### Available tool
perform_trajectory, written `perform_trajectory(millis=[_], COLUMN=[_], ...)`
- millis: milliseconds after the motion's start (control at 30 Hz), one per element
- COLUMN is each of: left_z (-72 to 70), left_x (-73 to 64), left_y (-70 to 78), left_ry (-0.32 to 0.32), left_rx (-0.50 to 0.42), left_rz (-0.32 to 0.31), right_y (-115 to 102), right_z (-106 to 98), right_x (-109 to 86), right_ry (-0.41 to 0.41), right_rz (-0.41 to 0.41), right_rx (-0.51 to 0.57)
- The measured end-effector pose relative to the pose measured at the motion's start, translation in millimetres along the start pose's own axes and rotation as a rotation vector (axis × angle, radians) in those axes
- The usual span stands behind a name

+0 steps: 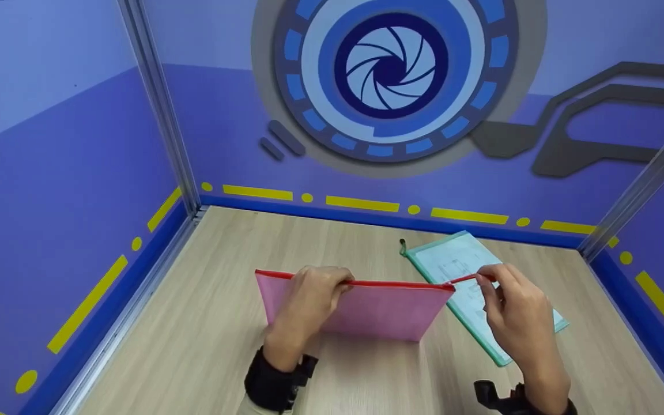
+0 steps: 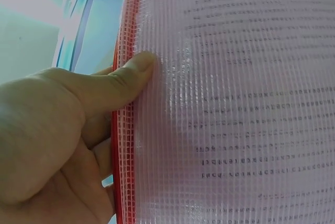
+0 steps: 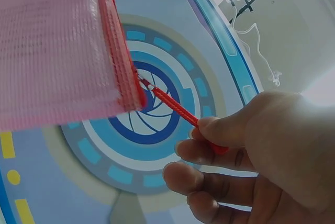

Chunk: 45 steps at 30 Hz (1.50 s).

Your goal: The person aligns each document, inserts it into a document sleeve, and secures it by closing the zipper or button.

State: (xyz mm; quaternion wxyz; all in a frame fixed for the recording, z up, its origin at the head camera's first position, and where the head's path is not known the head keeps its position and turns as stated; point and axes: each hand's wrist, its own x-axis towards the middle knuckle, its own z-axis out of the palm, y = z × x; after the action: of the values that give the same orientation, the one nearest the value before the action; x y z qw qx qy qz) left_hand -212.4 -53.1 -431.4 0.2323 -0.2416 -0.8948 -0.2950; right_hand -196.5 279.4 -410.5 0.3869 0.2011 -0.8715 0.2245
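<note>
A pink mesh zipper pouch (image 1: pixel 378 314) with a red zipper edge stands upright on its long side, its zipper along the top. My left hand (image 1: pixel 312 302) grips that top edge left of its middle, thumb on the near face in the left wrist view. Printed lines of text show through the mesh (image 2: pixel 251 130). My right hand (image 1: pixel 519 311) pinches the red zipper pull cord (image 3: pixel 175 104) between thumb and index finger. The cord is drawn taut from the slider, which sits at the pouch's right end.
A green-edged zipper pouch (image 1: pixel 464 262) with a drawn sheet inside lies on the wooden table (image 1: pixel 205 346), behind and below my right hand. Its pull tab points to the back left. Blue-purple panels (image 1: pixel 211 127) wall the table at the back and sides.
</note>
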Motion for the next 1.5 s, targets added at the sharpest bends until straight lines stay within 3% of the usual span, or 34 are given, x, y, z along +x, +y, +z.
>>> perform_trajectory(millis=[800, 1067, 1267, 1500], left_z=[-5.2, -8.2, -7.5, -3.1], left_x=[-2.0, -2.7, -2.3, -3.2], left_y=[-6.9, -6.2, -4.3, 1.3], left_ry=[0.021, 0.032, 0.027, 0.025], left_rx=[0.004, 0.007, 0.039, 0.114], left_rz=[-0.018, -0.052, -0.025, -0.015], right_y=[5.3, 5.0, 5.1, 0.2], right_z=[-2.3, -3.3, -3.7, 1.3], right_x=[-0.7, 0.6, 0.8, 0.5], right_ry=[-0.01, -0.018, -0.032, -0.043], right_rz=[0.062, 0.106, 0.113, 0.042], right_rx=[-0.021, -0.058, -0.068, 0.009])
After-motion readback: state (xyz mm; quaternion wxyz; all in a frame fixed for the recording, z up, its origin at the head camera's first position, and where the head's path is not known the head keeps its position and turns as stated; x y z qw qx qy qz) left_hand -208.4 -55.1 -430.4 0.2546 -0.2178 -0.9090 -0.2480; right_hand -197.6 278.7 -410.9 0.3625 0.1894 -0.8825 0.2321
